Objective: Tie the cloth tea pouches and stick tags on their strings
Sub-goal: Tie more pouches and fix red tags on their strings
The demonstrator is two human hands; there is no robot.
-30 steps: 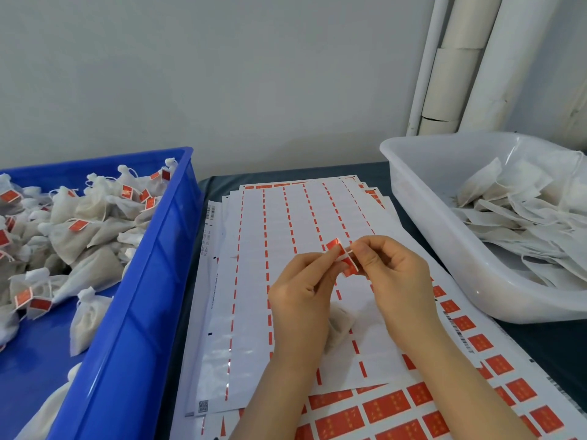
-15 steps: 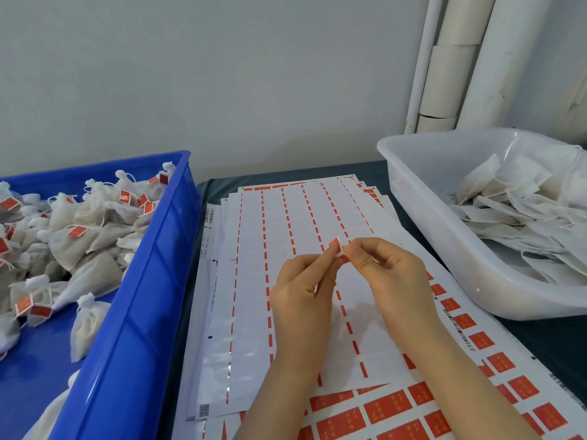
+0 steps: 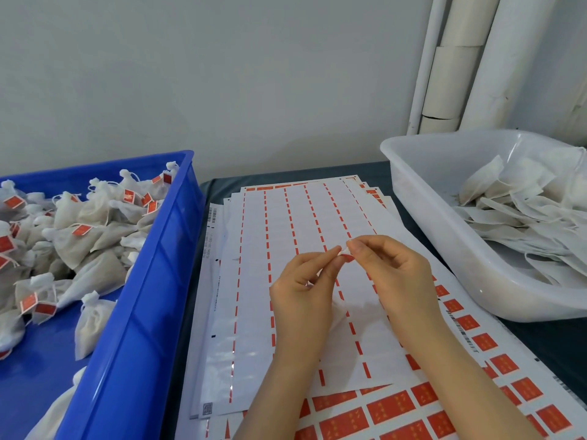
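Head view, the only one on offer. Just right of centre frame, a small red-and-white tag [image 3: 346, 255] is being pinched from both sides. The left hand [image 3: 303, 296] is brought in from the lower left with thumb and forefinger closed on it. The right hand [image 3: 395, 277] is closed on it from the right, its other fingers loosely curled.

The tag is held clear above the sheets [image 3: 286, 223], right where the fingertips meet, so no reach is needed: both hands are already on it. Its long axis cannot be told, so much of it being covered, though the pinch itself runs left to right across the frame.

A press to seal the tag over the string looks to be what is called for next. For the drop-off after that, the left hand is judged the nearer to the blue bin [image 3: 165, 281] at the left, where tagged pouches [image 3: 79, 236] are piled. In the white tub [image 3: 413, 198] at the upper right, untied pouches [image 3: 524, 214] are heaped.

Now the hidden part. The string is not made out at all; presumably it is caught inside the fold. The pouch is not clearly seen either: a pale shape below the left hand might be it, but it is lost against the white sheets. Both forearms are cut off at the bottom edge.
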